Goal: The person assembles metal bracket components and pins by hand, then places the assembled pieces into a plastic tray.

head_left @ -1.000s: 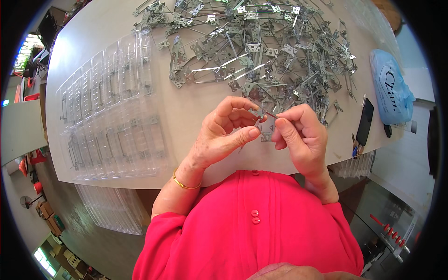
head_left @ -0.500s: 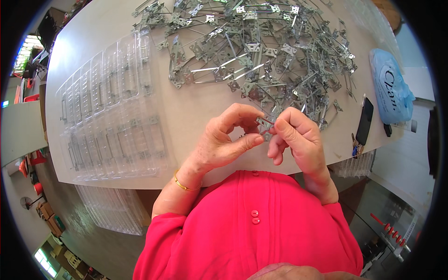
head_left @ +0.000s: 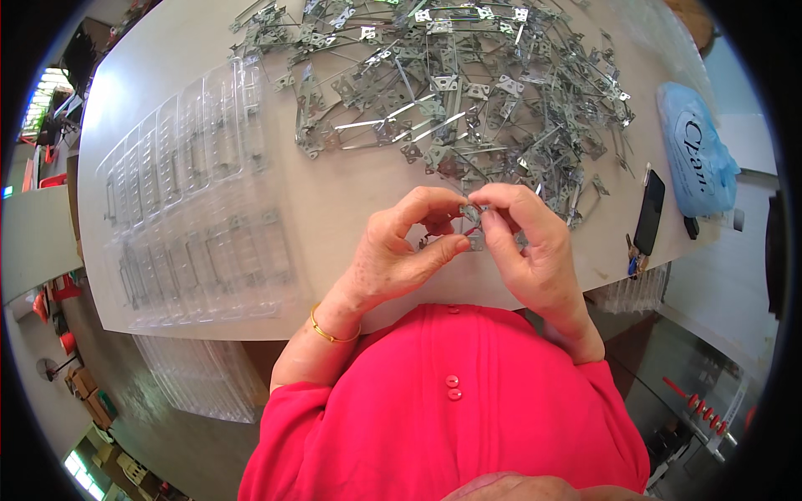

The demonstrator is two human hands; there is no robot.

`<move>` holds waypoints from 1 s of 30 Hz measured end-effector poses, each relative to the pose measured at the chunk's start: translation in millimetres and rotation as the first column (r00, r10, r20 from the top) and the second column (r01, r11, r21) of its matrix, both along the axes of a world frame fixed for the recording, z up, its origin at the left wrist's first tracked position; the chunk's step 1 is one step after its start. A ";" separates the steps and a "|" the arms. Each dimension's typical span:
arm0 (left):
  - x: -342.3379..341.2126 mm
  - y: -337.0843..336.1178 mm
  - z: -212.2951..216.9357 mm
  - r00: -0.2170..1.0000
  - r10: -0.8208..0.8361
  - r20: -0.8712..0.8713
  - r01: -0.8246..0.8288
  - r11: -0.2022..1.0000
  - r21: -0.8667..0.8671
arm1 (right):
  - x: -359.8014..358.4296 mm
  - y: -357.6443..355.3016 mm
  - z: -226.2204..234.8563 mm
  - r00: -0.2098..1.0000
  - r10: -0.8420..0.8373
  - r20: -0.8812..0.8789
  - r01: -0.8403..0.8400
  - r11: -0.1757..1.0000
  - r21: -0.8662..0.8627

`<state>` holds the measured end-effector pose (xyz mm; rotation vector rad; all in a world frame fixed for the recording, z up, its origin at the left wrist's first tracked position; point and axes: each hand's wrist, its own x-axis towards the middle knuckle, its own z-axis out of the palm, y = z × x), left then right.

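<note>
Item: one small grey stamped-metal bracket piece (head_left: 474, 227), pinched above the near edge of the table, just in front of the person's chest. Left hand (head_left: 401, 250): closed, thumb and forefinger gripping the piece from its 9 o'clock side; a gold bangle (head_left: 332, 332) circles the wrist. Right hand (head_left: 535, 250): closed, fingertips gripping the same piece from its 3 o'clock side, so both hands meet on it. Handling, as judged: light, stiff, thin sheet metal with punched holes and probably sharp edges; somewhat slippery on bare skin; best taken by the flat plate faces rather than the rims or any wire leg, which would likely bend. Stock: a large tangled heap of like grey metal brackets and wire rods (head_left: 451, 92) lying at 12 o'clock from the hands, well within reach, the pieces interlocked. At 9 to 10 o'clock: clear moulded plastic blister trays (head_left: 192, 209), laid in overlapping rows, with more stacked under the table edge at 7 o'clock. At 2 o'clock: a blue plastic bag (head_left: 697, 163), with a black phone (head_left: 649, 213) just beside it. Surface: a pale beige, smooth-topped table (head_left: 351, 192). Room: a workshop floor, with red objects at both lower margins, too small to identify.
</note>
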<state>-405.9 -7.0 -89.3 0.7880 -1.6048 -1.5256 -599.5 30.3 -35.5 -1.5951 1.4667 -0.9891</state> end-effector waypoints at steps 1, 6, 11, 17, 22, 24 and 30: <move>-0.3 0.5 -0.5 1.000 0.018 -0.011 -0.018 1.000 -0.001 | 0.1 -1.1 0.8 0.995 0.034 -0.089 -0.040 0.997 -0.059; -0.5 0.5 0.5 0.998 0.018 0.058 -0.015 0.999 -0.039 | 0.0 -6.0 3.6 0.980 0.017 -0.196 -0.051 0.983 -0.174; -2.2 2.8 4.5 0.998 -0.048 0.036 0.049 0.998 -0.032 | -2.6 -7.5 3.5 0.997 0.019 -0.070 -0.031 0.984 -0.175; 0.3 -0.7 3.0 0.991 -0.133 0.013 0.134 0.990 -0.038 | -1.4 -4.8 -1.8 0.986 0.010 0.168 0.004 0.996 -0.085; -4.6 7.9 8.3 0.982 -0.162 -0.101 0.177 0.972 0.157 | 0.2 -3.1 10.8 0.899 -0.111 0.423 0.085 0.993 0.079; -0.9 3.8 5.1 0.976 -0.179 -0.127 0.200 0.963 0.180 | -4.3 0.0 9.9 0.879 -0.078 0.471 0.060 0.997 0.053; 5.5 -2.4 -0.1 0.838 -0.015 -0.546 0.356 0.773 0.525 | 0.2 -0.7 3.7 0.893 -0.062 0.446 0.169 0.964 -0.204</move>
